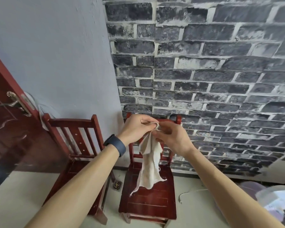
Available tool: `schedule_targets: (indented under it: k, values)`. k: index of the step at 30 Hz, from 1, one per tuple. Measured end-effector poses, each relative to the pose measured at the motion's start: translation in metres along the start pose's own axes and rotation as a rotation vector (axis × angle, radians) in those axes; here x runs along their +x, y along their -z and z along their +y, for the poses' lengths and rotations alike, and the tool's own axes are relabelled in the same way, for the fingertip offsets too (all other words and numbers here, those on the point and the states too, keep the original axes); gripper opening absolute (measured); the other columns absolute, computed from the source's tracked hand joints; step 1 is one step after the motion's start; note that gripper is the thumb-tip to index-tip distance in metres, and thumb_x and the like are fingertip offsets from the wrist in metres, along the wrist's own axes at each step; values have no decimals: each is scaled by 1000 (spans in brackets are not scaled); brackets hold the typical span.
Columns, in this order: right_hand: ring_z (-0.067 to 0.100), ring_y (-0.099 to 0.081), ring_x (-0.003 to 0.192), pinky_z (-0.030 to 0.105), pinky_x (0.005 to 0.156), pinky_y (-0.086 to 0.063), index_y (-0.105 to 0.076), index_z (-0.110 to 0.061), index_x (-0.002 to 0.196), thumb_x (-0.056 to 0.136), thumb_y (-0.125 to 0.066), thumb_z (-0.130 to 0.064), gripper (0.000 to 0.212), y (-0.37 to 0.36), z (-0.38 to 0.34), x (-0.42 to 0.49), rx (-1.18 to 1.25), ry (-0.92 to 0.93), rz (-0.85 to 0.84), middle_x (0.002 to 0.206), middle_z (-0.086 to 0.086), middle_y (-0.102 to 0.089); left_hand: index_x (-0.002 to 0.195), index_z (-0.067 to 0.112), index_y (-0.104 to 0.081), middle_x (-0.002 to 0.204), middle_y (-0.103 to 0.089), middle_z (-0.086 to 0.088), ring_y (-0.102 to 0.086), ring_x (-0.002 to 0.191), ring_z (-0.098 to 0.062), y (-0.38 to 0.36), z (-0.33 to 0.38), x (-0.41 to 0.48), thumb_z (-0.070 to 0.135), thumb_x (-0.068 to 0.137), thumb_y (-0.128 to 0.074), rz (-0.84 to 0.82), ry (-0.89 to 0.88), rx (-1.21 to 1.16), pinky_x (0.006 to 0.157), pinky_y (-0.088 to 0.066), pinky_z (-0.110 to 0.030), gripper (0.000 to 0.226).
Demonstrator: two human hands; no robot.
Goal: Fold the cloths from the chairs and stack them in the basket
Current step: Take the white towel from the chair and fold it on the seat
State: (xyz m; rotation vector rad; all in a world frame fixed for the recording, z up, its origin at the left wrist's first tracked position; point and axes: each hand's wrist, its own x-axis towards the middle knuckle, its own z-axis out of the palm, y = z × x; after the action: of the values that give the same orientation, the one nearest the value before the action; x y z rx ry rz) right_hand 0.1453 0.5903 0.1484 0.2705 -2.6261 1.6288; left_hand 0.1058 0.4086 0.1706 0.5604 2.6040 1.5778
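While the left hand (pixel 135 129) pinches the top corner of the cream cloth (pixel 149 163), the right hand (pixel 171 137) fingers (pixel 161 130) pinch it just beside, above the right chair (pixel 148 201).

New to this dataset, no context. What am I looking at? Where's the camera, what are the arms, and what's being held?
There is no robot here. A person wears a single wide-angle camera on the head, and it looks forward and down, so the two bare arms are their own. The left hand, the one with the dark wristband, and the right hand both pinch the top of a beige cloth. The cloth hangs down over the seat of the right chair, and I cannot tell whether its lower end touches the seat. The left chair carries no cloth that I can see. Behind them are a brick-pattern wall and a reddish door. The bottom right corner is too blurred to identify.
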Motion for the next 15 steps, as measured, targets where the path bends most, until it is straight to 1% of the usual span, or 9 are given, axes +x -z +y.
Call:
schedule_targets:
  k: [3,5,7,9,10,11,12,13,15]
  values:
    - [7,-70,65,33,66,-58,-74,-25,92,90,-71,-33,9,12,-20,4,-64,33,78,72,-9,-75,106,38,-73,86,-76,9,-70,83,-8,2,4,-5,31,77,-78,77,54,-340,78,-53,-27,31]
    - [16,-70,65,36,65,-58,-75,-21,88,91,-71,-27,8,22,-32,5,-29,29,63,70,-4,-75,111,37,-69,88,-74,10,-68,85,-9,-7,-6,-18,28,68,-75,94,53,-496,72,-49,-24,44]
    - [28,-67,67,39,67,-56,-75,-13,87,90,-72,-20,8,30,-42,8,119,-16,56,73,3,-74,112,35,-67,99,-73,10,-66,97,-9,-22,-23,-31,27,63,-67,64,95,-590,75,-51,-22,49]
    - [24,-61,66,31,62,-51,-73,-4,85,87,-71,-11,7,38,-47,11,290,-70,1,74,9,-67,102,44,-68,100,-70,20,-62,101,0,-36,-37,-42,35,63,-60,-65,130,-537,85,-50,-23,41]
    - [22,-58,67,29,61,-49,-72,1,85,86,-70,-7,8,40,-49,11,314,-89,-33,74,10,-63,103,47,-68,104,-69,23,-60,105,2,-42,-41,-45,41,66,-60,-151,168,-513,94,-47,-28,39]
    - [22,-57,68,29,62,-48,-70,3,85,87,-69,-6,9,42,-49,12,314,-105,-46,75,12,-61,113,47,-66,117,-67,22,-56,117,0,-48,-43,-47,48,69,-64,-218,234,-543,105,-41,-38,44]
    - [22,-56,69,30,64,-48,-68,3,85,89,-66,-5,9,43,-49,12,330,-121,-39,76,12,-60,127,42,-61,132,-62,16,-50,129,-8,-52,-45,-47,59,70,-68,-262,310,-605,114,-31,-48,60]
    - [22,-55,69,30,64,-47,-66,1,83,92,-63,-4,10,46,-48,12,385,-140,-20,76,12,-59,137,35,-55,142,-56,9,-44,136,-13,-56,-47,-47,70,67,-70,-293,358,-671,117,-23,-53,79]
    - [19,-52,65,27,61,-42,-61,-1,87,94,-57,-3,8,54,-46,13,585,-177,8,70,7,-57,142,33,-49,148,-50,6,-40,140,-13,-61,-49,-47,80,64,-68,-310,373,-741,117,-18,-54,93]
